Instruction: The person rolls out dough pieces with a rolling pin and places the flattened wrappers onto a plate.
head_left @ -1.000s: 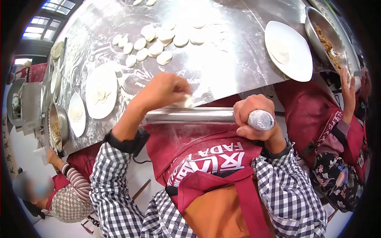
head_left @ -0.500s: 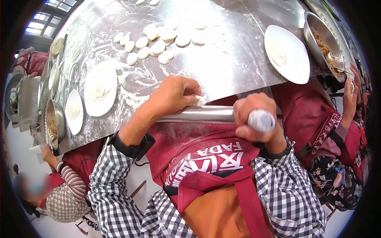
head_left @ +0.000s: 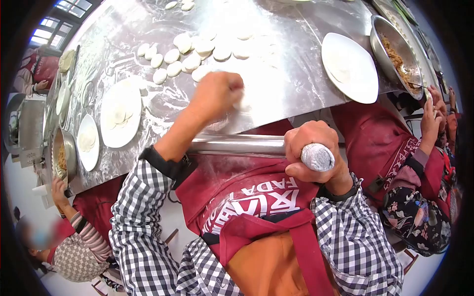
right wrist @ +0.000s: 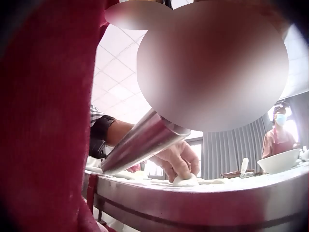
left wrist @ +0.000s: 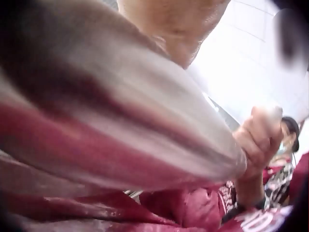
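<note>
My right hand [head_left: 313,150] grips the wrapped end of a shiny metal rolling pin [head_left: 237,145], which lies across the front of the apron beside the table edge. Above the floured tabletop, my left hand [head_left: 216,96] is on the far side of the pin. Seen from the right wrist, the left hand [right wrist: 177,158] pinches a pale dough piece [right wrist: 186,181] at the table surface. The pin [left wrist: 145,111] fills much of the left wrist view, with the right hand [left wrist: 260,140] at its far end. Several dough rounds [head_left: 190,61] lie beyond the left hand.
White plates with thin dough sheets stand left [head_left: 121,133] and right [head_left: 363,89]. Metal bowls with brown filling are at the far right [head_left: 417,89] and far left [head_left: 71,165]. People in red aprons [head_left: 370,138] are on both sides of the table [head_left: 296,69].
My left hand has moved up and away from the pin, over the table, after being close behind the pin with dough. The right hand keeps its grip on the pin end.
</note>
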The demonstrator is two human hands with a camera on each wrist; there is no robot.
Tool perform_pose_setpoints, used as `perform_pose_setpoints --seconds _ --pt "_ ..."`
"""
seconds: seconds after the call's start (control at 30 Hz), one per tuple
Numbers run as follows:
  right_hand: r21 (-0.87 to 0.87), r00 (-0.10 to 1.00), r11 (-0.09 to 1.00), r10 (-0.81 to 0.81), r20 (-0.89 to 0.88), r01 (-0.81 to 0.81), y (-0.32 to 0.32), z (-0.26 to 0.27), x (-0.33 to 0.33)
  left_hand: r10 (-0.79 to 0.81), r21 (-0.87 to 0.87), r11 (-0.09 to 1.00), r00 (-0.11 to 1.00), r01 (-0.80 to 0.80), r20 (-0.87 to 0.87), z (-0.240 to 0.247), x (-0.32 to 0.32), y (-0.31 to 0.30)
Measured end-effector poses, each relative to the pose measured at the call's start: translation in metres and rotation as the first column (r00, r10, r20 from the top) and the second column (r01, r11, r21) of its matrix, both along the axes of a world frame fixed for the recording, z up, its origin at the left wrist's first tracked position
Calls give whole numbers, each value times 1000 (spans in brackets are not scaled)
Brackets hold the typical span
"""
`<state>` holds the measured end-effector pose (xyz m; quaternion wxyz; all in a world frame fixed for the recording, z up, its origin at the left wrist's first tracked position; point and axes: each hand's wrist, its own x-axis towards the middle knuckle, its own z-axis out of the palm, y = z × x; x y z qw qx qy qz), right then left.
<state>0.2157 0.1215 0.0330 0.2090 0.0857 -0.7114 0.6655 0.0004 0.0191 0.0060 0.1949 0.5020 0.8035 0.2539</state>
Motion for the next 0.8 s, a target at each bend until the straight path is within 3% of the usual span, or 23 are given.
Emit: perform_pose_setpoints --seconds 0.03,0.17,0.27,0.3,0.4,0.43,0.53,0.67,0.7,0.8 --pt "-15 999 1000 -20 39 21 0 -1 2 84 71 994 996 -82 -22 0 -9 0" --pt "-32 979 984 -173 107 177 3 -9 -2 138 -25 990 967 -135 214 12 -10 -18" --pt "21 935 940 -340 104 339 5 4 -20 154 -51 988 922 -145 356 -2 -7 -30" --pt "119 925 921 -379 40 372 8 6 -27 143 -43 990 903 -137 405 -5 -6 -32" --pt "125 843 836 -537 -16 535 15 -2 -52 167 -69 986 914 -153 371 9 3 -29" --pt "45 826 827 -561 42 560 20 -15 -61 137 -6 990 946 -141 294 10 5 -29" --pt "-176 823 805 -541 176 567 26 -49 -73 150 22 987 955 -161 256 1 10 -26" --pt "-217 812 783 -549 197 582 14 -55 -45 174 -8 983 924 -182 341 -2 5 -31" --pt "-324 861 798 -459 221 509 10 -54 -38 199 -31 978 889 -205 413 -4 2 -33" --pt "-295 829 776 -501 248 558 12 -55 -46 151 -3 986 902 -164 405 -2 6 -35"
